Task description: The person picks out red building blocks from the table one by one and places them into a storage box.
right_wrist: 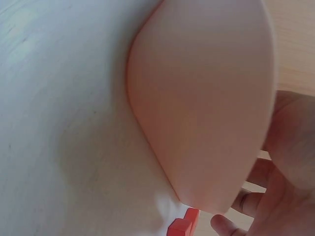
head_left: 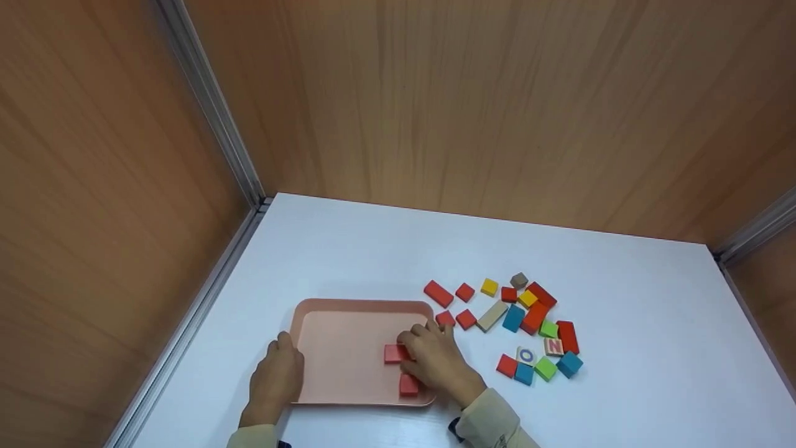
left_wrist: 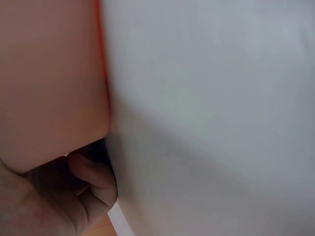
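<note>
While the left hand (head_left: 277, 373) flanks the pink tray (head_left: 339, 354), a red block (head_left: 393, 354) lies at the right hand (head_left: 435, 359).

Left: fingers bent beside the wall; whether they clamp it, we cannot tell. From there, tray floor runs right to the red block, long axis seemingly left–right, its right end masked by the nearer hand, the right. That hand's thumb and finger stand apart about it; a pinch we cannot confirm. A second red block (head_left: 408, 386) sits nearer us, by the corner. Open room, we judge, lies leftward; rightward the rim crowds close, loose blocks (head_left: 466, 319) scattered beyond.
</note>
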Action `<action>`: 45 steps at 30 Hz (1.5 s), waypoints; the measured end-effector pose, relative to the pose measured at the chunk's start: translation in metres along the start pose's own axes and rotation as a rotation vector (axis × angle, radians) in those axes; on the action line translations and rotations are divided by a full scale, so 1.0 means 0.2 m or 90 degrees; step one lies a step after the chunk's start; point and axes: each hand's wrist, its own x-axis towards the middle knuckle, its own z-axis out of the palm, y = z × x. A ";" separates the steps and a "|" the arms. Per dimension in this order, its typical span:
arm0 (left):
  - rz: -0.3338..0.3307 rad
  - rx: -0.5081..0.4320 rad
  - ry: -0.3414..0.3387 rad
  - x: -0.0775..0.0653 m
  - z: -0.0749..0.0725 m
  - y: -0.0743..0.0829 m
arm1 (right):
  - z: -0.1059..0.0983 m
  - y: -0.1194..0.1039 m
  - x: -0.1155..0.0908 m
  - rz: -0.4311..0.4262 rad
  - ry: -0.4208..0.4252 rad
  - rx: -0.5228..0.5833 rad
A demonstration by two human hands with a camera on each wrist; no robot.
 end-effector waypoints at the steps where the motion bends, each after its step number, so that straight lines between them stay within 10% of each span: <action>1: -0.001 0.002 -0.003 0.00 0.00 0.00 | -0.01 0.00 -0.01 -0.003 0.005 -0.001; 24: -0.042 0.004 -0.043 0.02 0.00 0.00 | -0.16 0.16 -0.19 0.024 0.121 0.013; 45: -0.025 0.011 -0.032 0.02 0.00 0.01 | -0.24 0.51 -0.45 0.180 0.201 -0.014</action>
